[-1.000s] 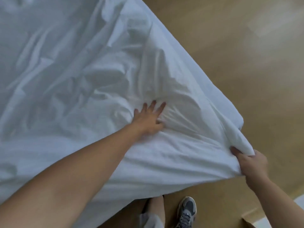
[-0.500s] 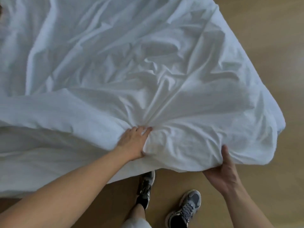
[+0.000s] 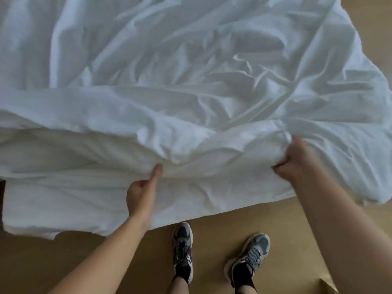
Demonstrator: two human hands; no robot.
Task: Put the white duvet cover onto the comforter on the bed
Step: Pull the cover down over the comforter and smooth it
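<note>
The white duvet cover [image 3: 191, 71] lies rumpled across the bed, which is hidden beneath it, its near edge hanging down toward the wooden floor [image 3: 84, 262]. The right hand [image 3: 294, 162] grips a bunched fold at that near edge, fingers [image 3: 280, 166] curled tight into the cloth. The left hand [image 3: 140, 196] sits against the hanging fabric further left, well apart from the right, thumb [image 3: 157, 172] straight and touching a fold; its fingers look curled, but whether they hold cloth cannot be told. Two grey sneakers [image 3: 182, 247] stand just below the edge
</note>
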